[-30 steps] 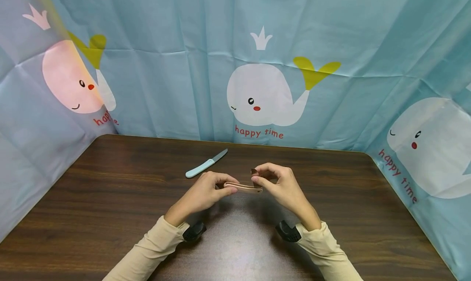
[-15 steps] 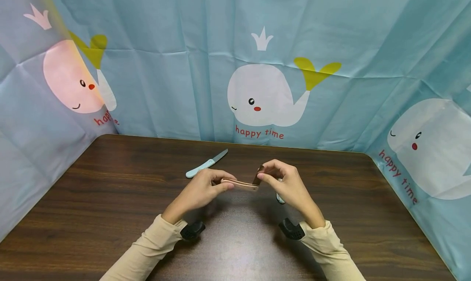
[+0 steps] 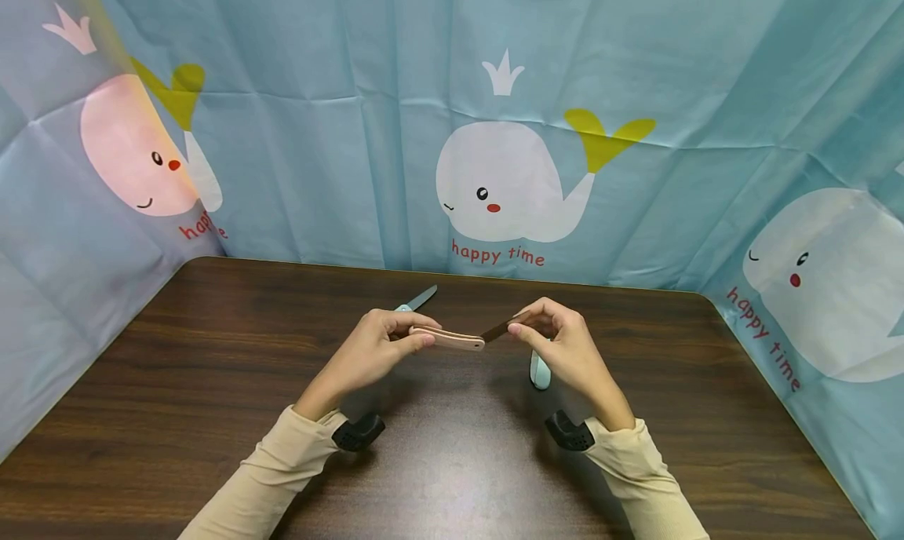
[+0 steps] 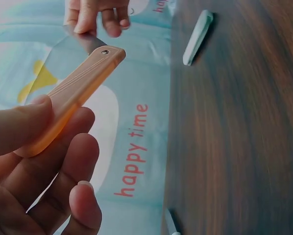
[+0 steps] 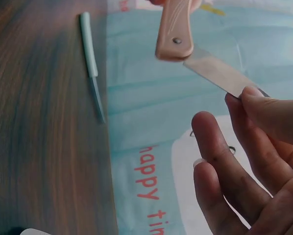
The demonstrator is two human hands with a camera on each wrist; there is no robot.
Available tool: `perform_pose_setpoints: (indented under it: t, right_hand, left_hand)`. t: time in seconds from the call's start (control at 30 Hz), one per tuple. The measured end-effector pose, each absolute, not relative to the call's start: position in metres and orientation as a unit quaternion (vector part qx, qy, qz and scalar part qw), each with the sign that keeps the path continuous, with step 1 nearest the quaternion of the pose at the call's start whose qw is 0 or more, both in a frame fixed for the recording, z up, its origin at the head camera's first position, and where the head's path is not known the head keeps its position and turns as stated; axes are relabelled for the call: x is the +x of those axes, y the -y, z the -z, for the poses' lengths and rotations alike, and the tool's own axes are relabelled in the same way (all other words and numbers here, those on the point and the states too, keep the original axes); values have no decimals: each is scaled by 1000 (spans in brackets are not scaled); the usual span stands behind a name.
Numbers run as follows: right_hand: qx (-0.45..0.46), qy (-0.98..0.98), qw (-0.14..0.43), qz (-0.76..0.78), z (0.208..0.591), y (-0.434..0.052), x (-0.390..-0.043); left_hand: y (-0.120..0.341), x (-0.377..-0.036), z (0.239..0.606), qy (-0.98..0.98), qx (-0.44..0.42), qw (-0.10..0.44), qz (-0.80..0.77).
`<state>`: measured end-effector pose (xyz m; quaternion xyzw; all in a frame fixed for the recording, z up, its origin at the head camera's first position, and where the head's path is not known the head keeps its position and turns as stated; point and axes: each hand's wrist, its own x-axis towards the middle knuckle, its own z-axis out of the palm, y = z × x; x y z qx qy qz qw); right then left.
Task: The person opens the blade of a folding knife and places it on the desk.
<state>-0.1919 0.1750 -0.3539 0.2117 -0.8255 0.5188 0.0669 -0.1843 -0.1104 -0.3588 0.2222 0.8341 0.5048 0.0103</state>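
Note:
A folding knife with a pink handle (image 3: pixel 448 339) is held up above the table between both hands. My left hand (image 3: pixel 363 355) pinches the far end of its handle between thumb and fingers. With thumb and forefinger, my right hand (image 3: pixel 565 352) pinches the metal blade (image 5: pixel 220 73) near its tip. The blade is swung well out of the handle, at a wide angle to it, and turns at a rivet seen in both wrist views. The other fingers of the right hand are loosely bent and off the knife.
Behind the left hand lies an unfolded light-blue knife (image 5: pixel 89 46), its handle mostly hidden in the head view. A folded light-blue knife (image 3: pixel 540 372) lies beside the right hand. A blue whale-print curtain (image 3: pixel 318 171) hangs round the dark wooden table (image 3: pixel 176 399).
The blade has swung outward to the right from nearly upright, pulled by the right hand. Both hands have drawn apart and risen slightly, uncovering the folded light-blue knife and covering the other one's handle.

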Motion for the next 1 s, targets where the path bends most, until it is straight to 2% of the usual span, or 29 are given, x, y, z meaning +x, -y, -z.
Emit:
perform_pose_setpoints:
  t: [0.27,0.57,1.0]
  right_hand:
    - [202,828,32,-522,352,-178,-191]
    - [211,848,46,-484,350,-178,-190]
    - [217,837,30,-501,351,-187,-193]
  left_hand:
    - [112,-185,358,-842,219,6,-493]
    - [111,-184,357,-843,223,10,-489]
    - [116,-182,351,-820,214,5,-531]
